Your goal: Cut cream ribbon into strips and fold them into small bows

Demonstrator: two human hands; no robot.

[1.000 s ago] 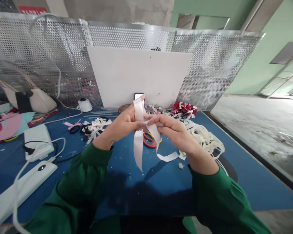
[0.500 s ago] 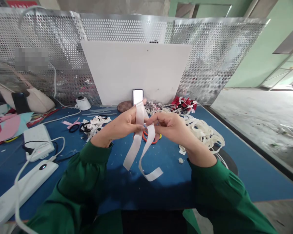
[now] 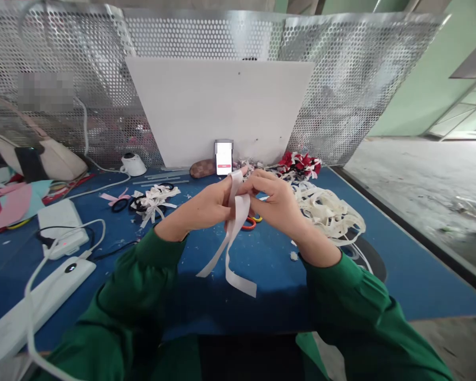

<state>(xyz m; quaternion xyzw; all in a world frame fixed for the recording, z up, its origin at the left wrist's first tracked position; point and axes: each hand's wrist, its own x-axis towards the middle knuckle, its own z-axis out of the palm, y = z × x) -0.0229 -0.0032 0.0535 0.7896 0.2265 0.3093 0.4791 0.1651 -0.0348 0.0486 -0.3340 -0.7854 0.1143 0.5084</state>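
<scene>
A white ribbon (image 3: pixel 236 233) is pinched between my two hands above the middle of the table, looped over the fingers, with two tails hanging down. My left hand (image 3: pixel 211 203) is closed on the ribbon from the left. From the right, my right hand (image 3: pixel 273 200) grips it with bent fingers, close against the left. Behind and below the hands, partly hidden, lie scissors with red and yellow handles (image 3: pixel 249 224).
A phone (image 3: pixel 223 159) stands against a white board (image 3: pixel 222 106). Cream ribbon (image 3: pixel 327 211) lies at right, red and white bows (image 3: pixel 299 165) behind it. White bows (image 3: pixel 155 200), a power bank (image 3: pixel 37 307), cables and a handbag (image 3: pixel 59 161) are at left.
My hands have come closer together, the right moving slightly left. The ribbon tails now hang nearer each other, and the view has tilted down a little.
</scene>
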